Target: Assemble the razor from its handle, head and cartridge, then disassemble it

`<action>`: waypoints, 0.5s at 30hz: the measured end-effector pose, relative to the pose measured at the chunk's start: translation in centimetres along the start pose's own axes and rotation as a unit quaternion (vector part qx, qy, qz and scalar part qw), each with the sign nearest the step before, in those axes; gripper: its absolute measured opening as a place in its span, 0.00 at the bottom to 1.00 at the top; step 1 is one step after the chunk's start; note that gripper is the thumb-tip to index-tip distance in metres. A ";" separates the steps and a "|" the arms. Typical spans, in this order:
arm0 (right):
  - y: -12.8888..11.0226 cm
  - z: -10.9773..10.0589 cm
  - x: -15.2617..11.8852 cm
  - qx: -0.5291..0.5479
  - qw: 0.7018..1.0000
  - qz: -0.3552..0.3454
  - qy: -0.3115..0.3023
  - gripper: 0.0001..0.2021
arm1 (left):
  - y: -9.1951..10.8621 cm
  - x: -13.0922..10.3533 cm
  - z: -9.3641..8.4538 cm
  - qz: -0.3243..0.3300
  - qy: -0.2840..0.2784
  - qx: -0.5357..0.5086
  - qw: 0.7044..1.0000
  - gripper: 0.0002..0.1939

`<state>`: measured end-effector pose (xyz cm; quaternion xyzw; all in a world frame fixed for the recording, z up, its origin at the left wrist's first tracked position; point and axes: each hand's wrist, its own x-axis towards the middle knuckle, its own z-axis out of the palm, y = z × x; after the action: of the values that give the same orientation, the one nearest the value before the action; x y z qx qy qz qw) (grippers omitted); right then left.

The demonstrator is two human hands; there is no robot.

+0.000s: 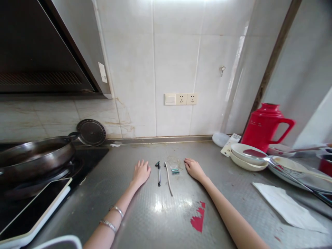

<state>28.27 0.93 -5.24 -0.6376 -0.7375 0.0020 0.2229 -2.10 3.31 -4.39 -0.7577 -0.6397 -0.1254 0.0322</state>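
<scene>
My left hand (pixel 141 172) lies palm down on the metal counter (pixel 145 221), fingers stretched out and holding nothing. Just to its right is a razor (pixel 159 175) with a dark head and a silver-and-black handle. Beside that lies a thin whitish stick, probably a toothbrush (pixel 168 180), slightly slanted. Farther right sits a small green-and-dark piece, which looks like razor blade cartridges (pixel 175 171), near a piece of clear plastic (pixel 174 162). My right hand (pixel 193 168) rests flat beyond these, empty, its fingertips close to the plastic.
A pan (pixel 38 154) stands on the stove at left, with a tablet-like device (pixel 36 211) in front. At right are a red thermos (pixel 264 126), stacked bowls (pixel 247 165), a plate (pixel 308 188) and a white napkin (pixel 287 207). Red scraps (pixel 199 219) lie nearby.
</scene>
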 end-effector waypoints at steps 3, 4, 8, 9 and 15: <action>0.0 0.0 0.0 -0.002 1.000 0.001 0.001 0.19 | 0.0 -0.1 -0.1 0.003 -0.003 -0.006 1.000 0.22; 0.0 0.0 0.0 -0.003 1.000 0.002 0.003 0.19 | 0.1 -0.2 -0.3 0.003 -0.001 -0.009 1.000 0.23; 0.0 -0.1 0.0 0.000 1.000 0.003 0.007 0.19 | 0.7 -0.6 -2.0 -0.017 0.053 -0.019 0.998 0.22; 0.0 -0.1 0.0 0.001 1.000 0.006 0.006 0.19 | 1.0 -0.7 -2.5 -0.019 0.068 -0.021 0.997 0.20; 0.1 0.0 0.1 -0.004 1.000 0.010 0.009 0.18 | 4.1 -1.1 -4.8 -0.019 -0.005 -0.071 0.997 0.13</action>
<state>28.35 0.99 -5.22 -0.6456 -0.7292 -0.0041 0.2271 0.99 0.49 0.45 -0.7466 -0.6433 -0.1671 -0.0271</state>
